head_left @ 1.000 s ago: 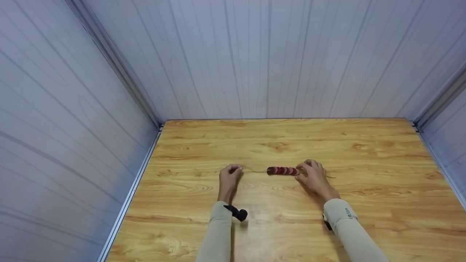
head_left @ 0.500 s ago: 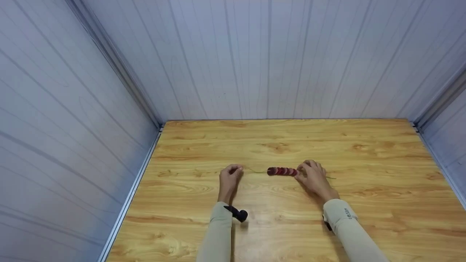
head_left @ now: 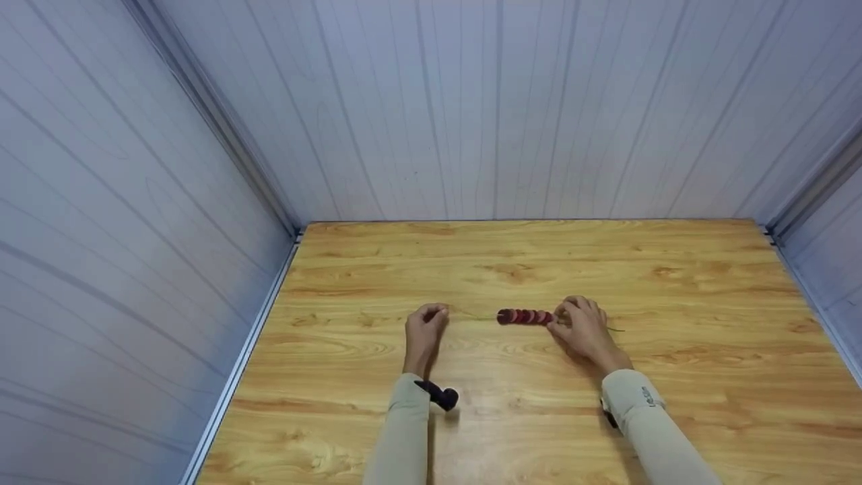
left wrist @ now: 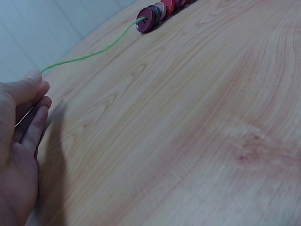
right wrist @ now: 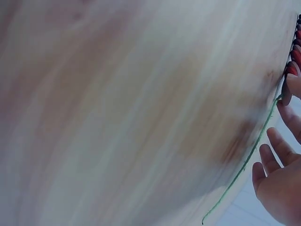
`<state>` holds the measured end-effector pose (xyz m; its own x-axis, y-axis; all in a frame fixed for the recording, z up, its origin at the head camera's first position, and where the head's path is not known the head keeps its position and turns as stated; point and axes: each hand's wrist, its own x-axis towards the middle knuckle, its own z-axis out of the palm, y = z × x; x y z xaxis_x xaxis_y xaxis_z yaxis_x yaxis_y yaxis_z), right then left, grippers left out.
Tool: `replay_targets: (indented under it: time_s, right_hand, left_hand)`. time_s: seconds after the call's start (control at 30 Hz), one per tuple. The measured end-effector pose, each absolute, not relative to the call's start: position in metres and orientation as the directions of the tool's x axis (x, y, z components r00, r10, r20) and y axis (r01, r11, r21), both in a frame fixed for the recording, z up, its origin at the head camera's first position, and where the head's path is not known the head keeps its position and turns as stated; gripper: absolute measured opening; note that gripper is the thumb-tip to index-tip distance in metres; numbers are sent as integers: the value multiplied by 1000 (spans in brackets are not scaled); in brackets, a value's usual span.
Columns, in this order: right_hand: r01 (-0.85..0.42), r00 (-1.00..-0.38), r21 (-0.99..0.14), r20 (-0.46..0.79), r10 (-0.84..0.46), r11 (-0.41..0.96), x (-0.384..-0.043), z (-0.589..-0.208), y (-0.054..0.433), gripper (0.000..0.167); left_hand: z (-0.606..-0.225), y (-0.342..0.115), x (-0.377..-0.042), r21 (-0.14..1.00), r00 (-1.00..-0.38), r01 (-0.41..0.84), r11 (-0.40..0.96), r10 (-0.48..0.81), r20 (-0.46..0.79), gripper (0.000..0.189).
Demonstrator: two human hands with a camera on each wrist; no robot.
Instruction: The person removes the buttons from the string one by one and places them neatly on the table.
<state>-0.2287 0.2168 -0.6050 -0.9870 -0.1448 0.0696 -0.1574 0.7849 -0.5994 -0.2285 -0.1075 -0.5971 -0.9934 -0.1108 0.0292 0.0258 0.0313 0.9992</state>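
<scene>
A row of stacked buttons point(head_left: 524, 316) in dark red, red and pink is threaded on a thin green cord point(left wrist: 101, 54). My left hand point(head_left: 424, 330) pinches the cord's left end between thumb and index finger. From there the cord runs in a gentle curve to a maroon button point(left wrist: 145, 20) at the row's left end. At the other end, thumb and index finger of my right hand point(head_left: 586, 333) pinch the last button point(right wrist: 286, 92), the remaining fingers spread apart. A tail of green cord point(right wrist: 244, 165) trails out past this hand to the right.
The wood-grain table point(head_left: 377, 404) reaches back to a pale panelled wall point(head_left: 471, 121). Another such wall point(head_left: 121, 256) rises along the left edge. A black wrist camera point(head_left: 441, 395) juts from the left sleeve.
My right hand and the buttons have shifted slightly to the right. The stretch of cord between the left hand and the row is a little straighter. The left hand stays in place.
</scene>
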Motion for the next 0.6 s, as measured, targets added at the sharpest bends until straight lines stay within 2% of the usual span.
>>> replay_targets:
  time_s: [0.33, 0.6]
  right_hand:
    - [-165, -986, -591, 101, -131, 790, -227, -604, 222, 20]
    - [-167, -986, -582, 118, -121, 796, -226, -603, 231, 24]
  left_hand:
    - [-627, -108, -243, 998, -986, 11, 54, -168, 20, 20]
    - [-630, -108, -245, 999, -983, 1, 45, -182, 9, 16]
